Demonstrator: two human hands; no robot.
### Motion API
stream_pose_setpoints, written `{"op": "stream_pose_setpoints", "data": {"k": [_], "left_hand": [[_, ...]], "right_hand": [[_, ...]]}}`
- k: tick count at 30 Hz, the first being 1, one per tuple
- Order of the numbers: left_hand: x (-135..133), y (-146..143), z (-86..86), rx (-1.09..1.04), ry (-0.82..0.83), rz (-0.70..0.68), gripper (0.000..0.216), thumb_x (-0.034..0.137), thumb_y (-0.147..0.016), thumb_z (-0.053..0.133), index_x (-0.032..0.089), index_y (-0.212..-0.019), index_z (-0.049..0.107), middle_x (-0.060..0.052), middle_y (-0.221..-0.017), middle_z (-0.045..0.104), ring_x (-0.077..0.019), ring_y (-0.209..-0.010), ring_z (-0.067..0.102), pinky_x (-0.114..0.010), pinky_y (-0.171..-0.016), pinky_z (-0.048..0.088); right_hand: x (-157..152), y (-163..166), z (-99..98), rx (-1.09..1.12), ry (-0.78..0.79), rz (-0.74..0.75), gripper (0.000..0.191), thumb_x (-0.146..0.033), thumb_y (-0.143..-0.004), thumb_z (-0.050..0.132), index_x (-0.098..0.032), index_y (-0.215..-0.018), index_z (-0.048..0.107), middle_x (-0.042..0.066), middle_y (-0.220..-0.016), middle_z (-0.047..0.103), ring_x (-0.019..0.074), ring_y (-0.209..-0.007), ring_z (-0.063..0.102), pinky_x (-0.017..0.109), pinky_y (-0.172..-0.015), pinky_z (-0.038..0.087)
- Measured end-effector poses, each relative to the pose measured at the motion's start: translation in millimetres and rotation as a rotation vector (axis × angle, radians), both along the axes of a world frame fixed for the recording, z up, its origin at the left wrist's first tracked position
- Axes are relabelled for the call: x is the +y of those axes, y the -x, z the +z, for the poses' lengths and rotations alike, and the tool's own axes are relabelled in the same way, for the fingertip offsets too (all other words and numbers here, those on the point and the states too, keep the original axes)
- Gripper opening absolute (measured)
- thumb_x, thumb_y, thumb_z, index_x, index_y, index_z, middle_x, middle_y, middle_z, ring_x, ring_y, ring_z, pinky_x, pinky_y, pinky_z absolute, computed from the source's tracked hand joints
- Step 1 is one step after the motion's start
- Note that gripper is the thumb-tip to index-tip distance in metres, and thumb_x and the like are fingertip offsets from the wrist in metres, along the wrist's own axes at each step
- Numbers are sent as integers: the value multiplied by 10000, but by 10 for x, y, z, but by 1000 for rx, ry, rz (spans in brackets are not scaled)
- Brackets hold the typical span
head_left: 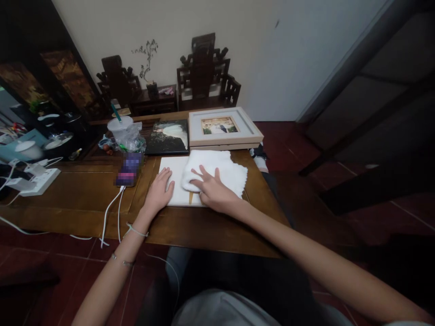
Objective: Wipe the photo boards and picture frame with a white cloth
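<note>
A flat white panel (175,168) lies on the wooden table (84,199), partly covered by a white cloth (220,170). My left hand (159,192) rests flat on the panel's left edge, fingers apart. On the cloth's near-left part my right hand (210,190) presses down with spread fingers; a ring shows on one finger.
Behind the panel lie a dark photo print (169,136) and a pale framed picture (224,127). A phone (129,170) with white cables, a plastic cup with straw (119,127) and a power strip (40,181) sit left. Small dark wooden chairs (204,72) stand by the wall.
</note>
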State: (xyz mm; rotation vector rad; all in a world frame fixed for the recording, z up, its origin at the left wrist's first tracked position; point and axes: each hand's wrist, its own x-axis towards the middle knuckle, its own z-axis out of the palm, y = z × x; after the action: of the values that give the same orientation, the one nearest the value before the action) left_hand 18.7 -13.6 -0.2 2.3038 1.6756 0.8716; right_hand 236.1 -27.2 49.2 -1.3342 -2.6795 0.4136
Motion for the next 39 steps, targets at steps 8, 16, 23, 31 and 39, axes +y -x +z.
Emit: {"op": "stream_pose_setpoints", "data": {"k": [8, 16, 23, 31, 39], "left_hand": [[-13, -18, 28, 12, 14, 4, 426, 219, -916, 459, 52, -1285, 594, -210, -1447, 532, -302, -1416, 430, -489, -1187, 335], [-4, -14, 4, 19, 2, 4, 440, 232, -925, 452, 38, -1297, 585, -214, -1443, 535, -307, -1410, 438, -488, -1186, 336], [8, 7, -17, 3, 11, -8, 451, 249, -934, 453, 58, -1327, 564, -205, -1460, 521, -292, -1417, 431, -486, -1195, 319], [4, -2, -19, 32, 46, -4, 472, 224, -961, 376, 76, -1388, 513, -179, -1516, 461, -271, -1449, 380, -482, -1208, 298], [5, 6, -10, 87, 62, -8, 475, 188, -964, 339, 60, -1389, 509, -185, -1521, 450, -266, -1457, 364, -486, -1210, 292]], "right_hand": [[-626, -415, 382, 37, 243, 353, 631, 23, -679, 417, -136, -1245, 648, 171, -1525, 444, 342, -1484, 228, 642, -1162, 208], [19, -490, 324, 163, 148, 310, 549, 15, -675, 388, -184, -1084, 695, 80, -1061, 737, 278, -1163, 625, 520, -1073, 403], [374, 46, 39, 38, -66, 44, 641, 33, -762, 362, -86, -1370, 528, 205, -1576, 344, 396, -1500, 115, 761, -1089, 181], [-335, 144, 193, -153, -6, 163, 601, 30, -769, 409, -75, -1336, 577, 210, -1604, 273, 462, -1480, 104, 787, -1076, 171], [-388, -381, 566, -27, 392, 429, 642, 53, -683, 399, -161, -1232, 656, 132, -1447, 551, 266, -1480, 250, 569, -1193, 195]]}}
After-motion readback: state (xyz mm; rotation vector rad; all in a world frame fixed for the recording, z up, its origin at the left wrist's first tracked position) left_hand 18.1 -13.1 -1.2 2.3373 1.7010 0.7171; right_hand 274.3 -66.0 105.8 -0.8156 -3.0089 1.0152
